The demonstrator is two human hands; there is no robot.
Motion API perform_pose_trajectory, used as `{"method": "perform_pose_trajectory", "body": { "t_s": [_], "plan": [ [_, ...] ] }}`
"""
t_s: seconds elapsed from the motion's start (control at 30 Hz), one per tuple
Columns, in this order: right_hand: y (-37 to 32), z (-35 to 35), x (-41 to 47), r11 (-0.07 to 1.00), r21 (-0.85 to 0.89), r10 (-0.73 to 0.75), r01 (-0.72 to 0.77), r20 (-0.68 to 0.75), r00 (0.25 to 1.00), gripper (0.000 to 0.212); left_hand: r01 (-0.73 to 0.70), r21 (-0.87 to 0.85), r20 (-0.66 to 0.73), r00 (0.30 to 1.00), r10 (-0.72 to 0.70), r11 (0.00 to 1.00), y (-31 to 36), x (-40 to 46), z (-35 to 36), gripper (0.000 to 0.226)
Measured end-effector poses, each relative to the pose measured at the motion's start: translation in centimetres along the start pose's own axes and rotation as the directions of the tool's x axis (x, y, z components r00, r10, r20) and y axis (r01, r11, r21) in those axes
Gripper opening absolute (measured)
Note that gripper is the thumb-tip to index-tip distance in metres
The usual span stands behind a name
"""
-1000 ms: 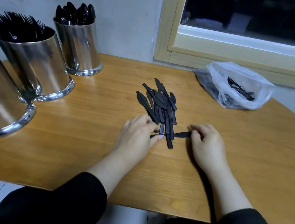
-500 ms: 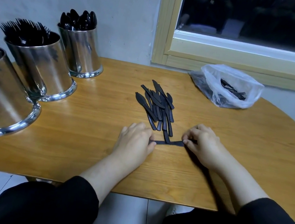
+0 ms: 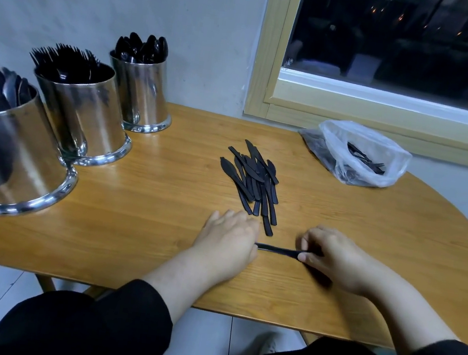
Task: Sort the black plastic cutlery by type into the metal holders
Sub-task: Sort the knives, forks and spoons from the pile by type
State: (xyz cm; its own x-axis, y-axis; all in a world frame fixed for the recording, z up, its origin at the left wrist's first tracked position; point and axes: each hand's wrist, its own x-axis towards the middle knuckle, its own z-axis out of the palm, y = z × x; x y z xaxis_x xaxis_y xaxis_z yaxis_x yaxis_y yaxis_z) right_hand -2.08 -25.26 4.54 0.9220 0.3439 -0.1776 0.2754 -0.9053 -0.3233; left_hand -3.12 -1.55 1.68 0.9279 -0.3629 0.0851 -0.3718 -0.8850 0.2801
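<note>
One knife (image 3: 276,249) is pinched at its end by the right hand (image 3: 335,259) and steadied against the surface (image 3: 147,210) by the left hand (image 3: 228,241), whose fingers curl at its other end, apparently to lift it clear of the knife pile (image 3: 252,180).

Readable text: none in this view.
Metal holders (image 3: 85,114): plain polished steel, reflections only, no brand or label to read.
Black cutlery (image 3: 254,177): plain black plastic, no marking that can be made out.
Plastic bag (image 3: 359,153): clear film at the far right, no print seen.
Window (image 3: 408,42): a small pale mark low on the glass near its left edge, too small to read; whether it is lettering cannot be told.
Table (image 3: 145,225): bare wood grain, no sticker or number.
</note>
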Motion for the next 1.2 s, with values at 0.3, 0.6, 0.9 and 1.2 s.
{"method": "perform_pose_trajectory", "body": {
  "t_s": [0.3,0.6,0.9,1.2],
  "plan": [
    [-3.5,-1.3,4.0,0.994,0.086,0.004,0.065,-0.628,0.778,0.027,0.164,-0.452,-0.330,0.882,-0.336,0.877,-3.4,-0.2,0.5,0.021],
    [-7.1,0.6,16.1,0.982,-0.049,0.152,-0.184,-0.373,0.915,0.036,0.198,-0.744,-0.282,0.773,-0.568,0.638,-7.7,1.2,0.3,0.020],
    [-5.8,1.8,17.2,0.979,0.046,0.201,-0.200,-0.400,0.894,0.014,0.137,-0.800,-0.298,0.754,-0.586,0.584,-8.2,1.7,0.2,0.023],
    [-5.0,1.3,17.3,0.975,0.065,0.222,-0.213,-0.343,0.912,0.015,0.103,-0.759,-0.355,0.763,-0.541,0.643,-10.0,5.8,-2.1,0.025]
  ]
}}
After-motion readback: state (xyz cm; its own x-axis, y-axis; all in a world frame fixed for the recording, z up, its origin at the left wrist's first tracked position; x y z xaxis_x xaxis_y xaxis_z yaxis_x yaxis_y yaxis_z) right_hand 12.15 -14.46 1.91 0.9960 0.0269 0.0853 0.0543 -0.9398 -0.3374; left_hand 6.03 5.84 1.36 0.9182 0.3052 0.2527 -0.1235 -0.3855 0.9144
